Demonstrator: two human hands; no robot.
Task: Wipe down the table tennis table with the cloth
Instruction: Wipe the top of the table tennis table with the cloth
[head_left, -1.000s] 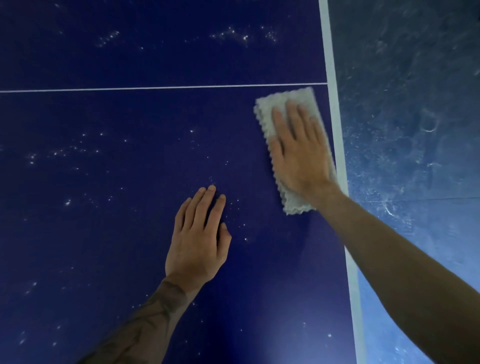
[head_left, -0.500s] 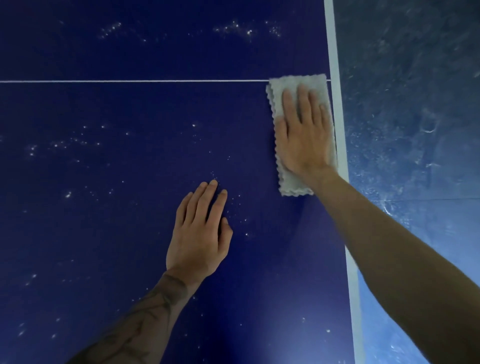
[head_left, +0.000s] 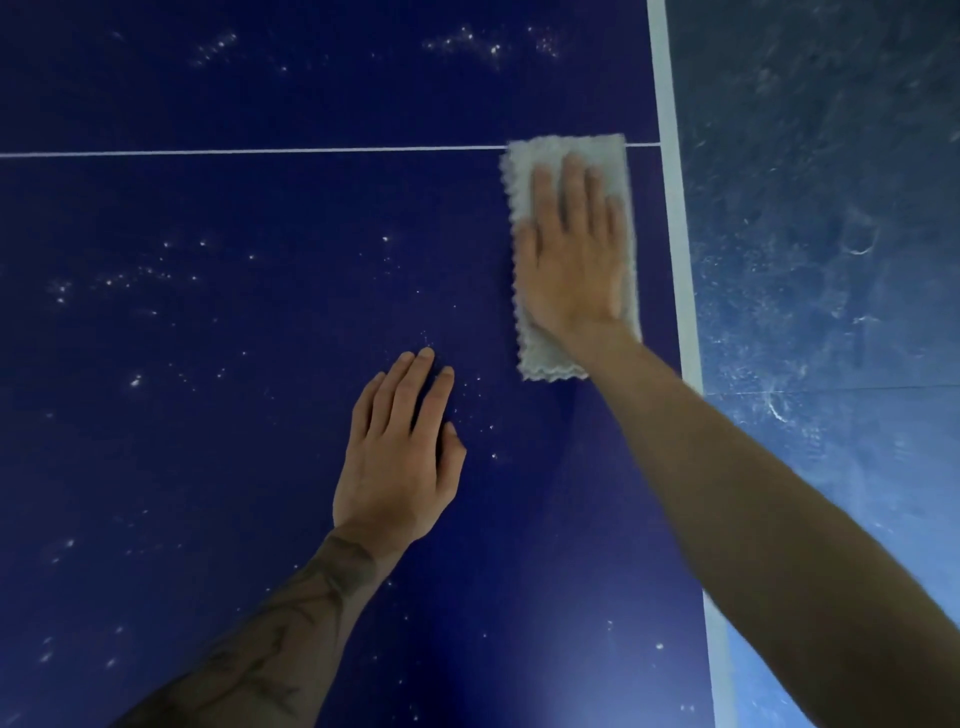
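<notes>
Dark blue counter (head_left: 234, 493) fills most of the view, w/ a paler blue floor (head_left: 831, 234) off to its right. The person leans over it, both arms out. The right arm (head_left: 779, 519) reaches far across. I'd guess that's why the left hand (head_left: 400, 457) lies flat on the bare top nearer the body, as a prop for the weight. Its grip is released, fingers straight and close together, holding nothing.

The right hand (head_left: 571, 260) lies palm-down on the cloth (head_left: 548, 364), fingers straight and a bit spread. Grip released there too: it presses rather than clutches, prob. so the whole pad of fabric bears on the surface.

The cloth is grey, folded to a long strip that fits under one palm. It lies lengthwise just beside the white edge band (head_left: 675, 234), apart from it as far as I can tell. Its far end covers the thin white line (head_left: 260, 151) that crosses the top.

Smallest: white specks (head_left: 467, 44) scattered beyond the line and out to the left, fewer in the lane by the edge. So I'd judge the wipe is only partway, w/ plenty left.
</notes>
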